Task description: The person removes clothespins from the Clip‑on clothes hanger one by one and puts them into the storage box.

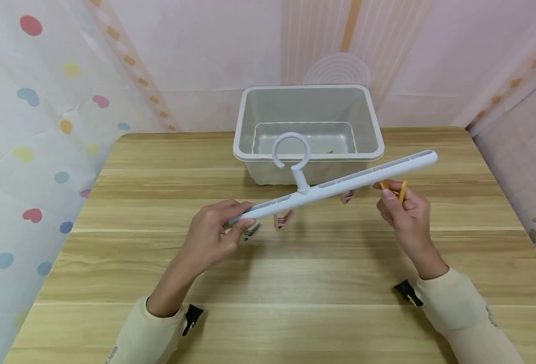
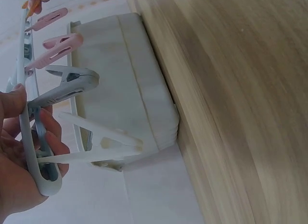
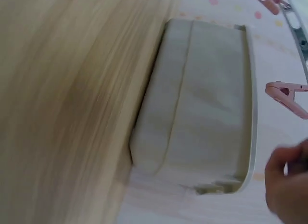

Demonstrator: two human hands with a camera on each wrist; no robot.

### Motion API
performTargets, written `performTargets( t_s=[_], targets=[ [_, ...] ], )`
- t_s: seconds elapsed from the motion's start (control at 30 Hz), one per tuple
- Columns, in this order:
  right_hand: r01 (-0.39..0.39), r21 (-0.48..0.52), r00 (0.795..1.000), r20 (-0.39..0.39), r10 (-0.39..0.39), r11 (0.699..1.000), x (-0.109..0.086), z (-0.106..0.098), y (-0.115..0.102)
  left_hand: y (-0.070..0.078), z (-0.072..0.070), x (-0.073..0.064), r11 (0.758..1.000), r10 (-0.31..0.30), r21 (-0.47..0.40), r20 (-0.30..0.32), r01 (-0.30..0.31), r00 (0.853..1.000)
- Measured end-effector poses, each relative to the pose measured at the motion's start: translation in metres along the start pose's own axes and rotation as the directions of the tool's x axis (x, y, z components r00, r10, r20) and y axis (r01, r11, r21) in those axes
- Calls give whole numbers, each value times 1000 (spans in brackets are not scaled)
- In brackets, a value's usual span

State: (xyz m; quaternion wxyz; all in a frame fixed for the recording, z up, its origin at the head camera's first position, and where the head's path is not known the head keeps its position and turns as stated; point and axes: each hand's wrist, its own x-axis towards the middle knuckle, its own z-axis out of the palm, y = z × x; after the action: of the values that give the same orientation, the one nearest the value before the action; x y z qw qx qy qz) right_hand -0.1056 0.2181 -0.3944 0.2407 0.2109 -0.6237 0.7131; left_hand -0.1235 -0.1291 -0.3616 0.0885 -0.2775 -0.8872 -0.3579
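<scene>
A light grey-blue clip hanger (image 1: 359, 182) with a round hook is held up over the table, tilted so its right end is higher. My left hand (image 1: 213, 232) grips its left end, thumb on the near side. Below the bar hang a white clothespin (image 2: 96, 146), a grey one (image 2: 70, 87) and two pink ones, the nearer pink clothespin (image 2: 60, 50) beside the grey. Close under the bar's right part, my right hand (image 1: 406, 217) pinches an orange clothespin (image 1: 402, 192). In the right wrist view the fingers are mostly cut off at the edge.
A grey plastic bin (image 1: 240, 152) stands at the back of the wooden table (image 1: 304, 323), behind the hanger. A small orange piece (image 1: 329, 151) shows inside it. Patterned sheets (image 1: 195, 45) hang behind and at both sides. Dark straps stick out by both cream sleeves (image 1: 459, 298).
</scene>
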Motion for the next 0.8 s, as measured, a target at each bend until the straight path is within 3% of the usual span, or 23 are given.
performTargets(
  t_s=[0.03, 0.1, 0.17, 0.23, 0.37, 0.5, 0.63, 0.7, 0.8],
  targets=[
    [27, -132, 999, -41, -32, 991, 0, 0, 0, 0, 0, 0, 1000, -4, 3, 2, 4, 1000],
    [83, -361, 989, -86, -121, 929, 0, -1, 1, 0, 0, 0, 1000, -10, 9, 6, 9, 1000],
    [161, -546, 965, -88, -247, 822, 0, -2, 4, 0, 0, 0, 1000, -14, 15, 10, 14, 1000],
    [257, -655, 924, -50, -379, 711, 2, -5, 8, 0, 0, 0, 1000, -15, 22, 14, 15, 1000],
    [393, -760, 829, 50, -557, 517, 4, -7, 13, 0, 0, -1, 999, -12, 32, 19, 12, 1000],
    [447, -825, 766, 152, -625, 346, 5, -8, 12, 1, 1, -1, 1000, -15, 27, 28, 14, 1000],
    [448, -876, 707, 224, -671, 180, 8, -7, 11, 2, 1, -1, 1000, -27, 12, 43, 26, 999],
    [445, -886, 681, 243, -691, 127, 10, -7, 10, 3, 1, -1, 999, -33, 4, 51, 33, 998],
    [439, -894, 659, 254, -708, 88, 12, -7, 10, 4, 1, 0, 999, -44, -4, 62, 44, 997]
  ],
)
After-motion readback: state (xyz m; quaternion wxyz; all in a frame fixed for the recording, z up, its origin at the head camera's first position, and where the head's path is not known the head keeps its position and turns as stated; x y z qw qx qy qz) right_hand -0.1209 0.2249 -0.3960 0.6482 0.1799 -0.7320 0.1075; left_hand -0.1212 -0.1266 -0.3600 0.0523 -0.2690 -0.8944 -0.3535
